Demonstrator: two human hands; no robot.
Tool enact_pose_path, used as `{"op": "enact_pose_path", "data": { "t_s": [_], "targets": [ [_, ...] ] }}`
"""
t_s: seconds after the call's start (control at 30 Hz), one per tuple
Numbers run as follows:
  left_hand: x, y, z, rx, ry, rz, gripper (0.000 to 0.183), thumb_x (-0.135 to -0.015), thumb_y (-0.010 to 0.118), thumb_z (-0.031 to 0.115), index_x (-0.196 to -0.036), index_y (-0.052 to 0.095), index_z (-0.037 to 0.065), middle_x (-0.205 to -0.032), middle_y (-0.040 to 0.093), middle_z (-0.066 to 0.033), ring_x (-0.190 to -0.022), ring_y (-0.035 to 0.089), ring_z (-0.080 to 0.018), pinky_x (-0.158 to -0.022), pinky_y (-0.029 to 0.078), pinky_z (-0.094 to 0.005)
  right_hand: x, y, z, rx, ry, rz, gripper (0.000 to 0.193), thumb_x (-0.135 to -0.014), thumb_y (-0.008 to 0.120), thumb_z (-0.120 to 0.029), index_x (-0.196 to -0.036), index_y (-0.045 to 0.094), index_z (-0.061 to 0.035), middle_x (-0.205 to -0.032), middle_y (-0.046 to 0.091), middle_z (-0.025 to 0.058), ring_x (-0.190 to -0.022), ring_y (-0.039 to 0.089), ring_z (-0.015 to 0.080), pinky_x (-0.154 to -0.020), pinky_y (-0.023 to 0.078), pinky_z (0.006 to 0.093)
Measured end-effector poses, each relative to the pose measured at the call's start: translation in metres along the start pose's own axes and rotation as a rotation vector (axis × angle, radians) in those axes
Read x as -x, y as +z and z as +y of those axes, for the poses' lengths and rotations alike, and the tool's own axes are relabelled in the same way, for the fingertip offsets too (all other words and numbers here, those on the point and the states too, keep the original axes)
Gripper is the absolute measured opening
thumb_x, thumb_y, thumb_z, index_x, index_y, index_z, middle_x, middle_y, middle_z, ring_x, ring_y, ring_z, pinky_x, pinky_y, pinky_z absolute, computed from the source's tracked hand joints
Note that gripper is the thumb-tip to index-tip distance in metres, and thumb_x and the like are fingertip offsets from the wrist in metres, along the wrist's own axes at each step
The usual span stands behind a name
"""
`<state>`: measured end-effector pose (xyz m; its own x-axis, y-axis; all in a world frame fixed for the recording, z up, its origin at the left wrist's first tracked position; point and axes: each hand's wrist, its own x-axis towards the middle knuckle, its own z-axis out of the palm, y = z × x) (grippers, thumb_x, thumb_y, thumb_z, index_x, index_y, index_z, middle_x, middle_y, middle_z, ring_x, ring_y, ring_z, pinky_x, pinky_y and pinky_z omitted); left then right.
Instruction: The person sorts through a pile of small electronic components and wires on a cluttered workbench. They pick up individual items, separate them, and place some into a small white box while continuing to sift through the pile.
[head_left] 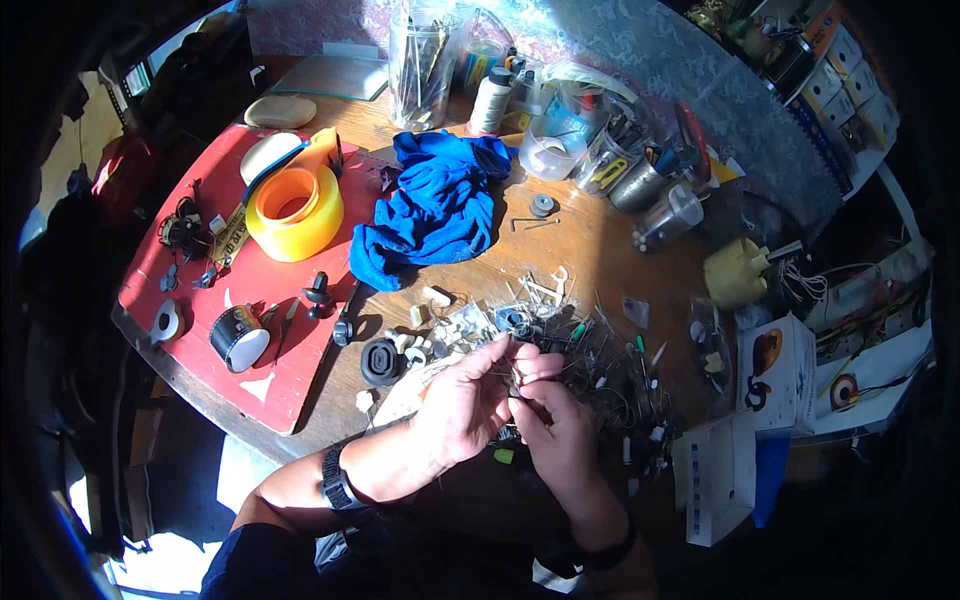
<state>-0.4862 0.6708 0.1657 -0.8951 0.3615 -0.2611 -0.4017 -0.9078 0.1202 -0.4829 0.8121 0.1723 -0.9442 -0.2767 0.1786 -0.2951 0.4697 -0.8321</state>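
Observation:
Over the near middle of the wooden table, my left hand (462, 405) and my right hand (556, 432) meet, fingers bent together. Between the fingertips is a small thin piece, too small and too covered by fingers to name. A heap of small parts (605, 395), with wires, pins and plastic bits, lies beneath and around both hands. Close by my right hand is a yellow-green plastic piece (503, 456). Left of my left hand sits a round black rubber part (381, 362), beside several pale plastic pieces (440, 345).
On a red board (215, 345) at left stands a yellow-orange round container (297, 215). A blue cloth (435, 205) lies behind my hands. A clear tool jar (418, 75) and several cups (553, 145) line the back. An open white box (715, 475) is at right.

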Motion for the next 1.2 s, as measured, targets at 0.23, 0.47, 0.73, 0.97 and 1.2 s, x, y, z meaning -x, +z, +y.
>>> {"op": "enact_pose_path", "data": {
  "t_s": [0.23, 0.47, 0.73, 0.97, 1.2],
  "targets": [
    [-0.003, -0.005, -0.012, -0.206, 0.07, -0.031, 0.035, -0.099, 0.028, 0.025, -0.099, 0.052, -0.001, -0.111, 0.056, -0.0196, -0.098, 0.055, -0.0221, -0.091, 0.042, -0.0331, -0.002, -0.001, -0.005, 0.123, 0.011, -0.069, 0.009, -0.076, 0.061, -0.004, -0.077, 0.053, -0.0015, -0.064, 0.054, 0.0125, -0.053, 0.054, 0.0213, -0.049, 0.041, 0.0319],
    [-0.001, -0.006, -0.014, -0.426, 0.208, 0.009, 0.031, -0.098, 0.035, 0.026, -0.095, 0.053, 0.001, -0.104, 0.06, -0.0169, -0.091, 0.057, -0.0192, -0.084, 0.046, -0.0304, 0.0, -0.009, 0.002, 0.155, -0.015, -0.229, 0.01, -0.083, 0.056, -0.011, -0.084, 0.05, -0.0032, -0.074, 0.056, 0.016, -0.064, 0.058, 0.0332, -0.055, 0.045, 0.039],
    [0.001, 0.002, 0.005, -1.72, 0.832, 0.037, 0.027, -0.095, 0.04, 0.016, -0.104, 0.06, 0.0, -0.132, 0.043, -0.0149, -0.127, 0.034, -0.03, -0.107, 0.021, -0.0388, 0.008, -0.042, 0.011, -0.45, 0.401, -0.319, 0.009, -0.09, 0.049, -0.01, -0.086, 0.05, -0.002, -0.068, 0.055, 0.0032, -0.05, 0.047, 0.0063, -0.047, 0.038, 0.0184],
    [-0.002, 0.001, -0.008, -0.661, 0.329, -0.083, 0.029, -0.097, 0.039, 0.02, -0.11, 0.054, -0.001, -0.109, 0.058, -0.012, -0.102, 0.056, -0.0191, -0.093, 0.042, -0.032, 0.003, -0.047, 0.01, -0.629, 0.361, -0.292, 0.011, -0.091, 0.049, -0.011, -0.087, 0.05, -0.001, -0.069, 0.056, 0.0056, -0.049, 0.049, 0.0093, -0.045, 0.039, 0.0202],
    [0.001, -0.002, -0.012, -0.121, -0.045, 0.019, 0.027, -0.096, 0.04, 0.023, -0.104, 0.051, -0.001, -0.097, 0.057, -0.0098, -0.09, 0.056, -0.0189, -0.077, 0.047, -0.0329, -0.007, -0.023, -0.008, -0.345, 0.302, -0.158, 0.008, -0.09, 0.051, -0.008, -0.089, 0.052, -0.0005, -0.065, 0.054, 0.0004, -0.049, 0.048, 0.0042, -0.044, 0.038, 0.019]
  ]
}}
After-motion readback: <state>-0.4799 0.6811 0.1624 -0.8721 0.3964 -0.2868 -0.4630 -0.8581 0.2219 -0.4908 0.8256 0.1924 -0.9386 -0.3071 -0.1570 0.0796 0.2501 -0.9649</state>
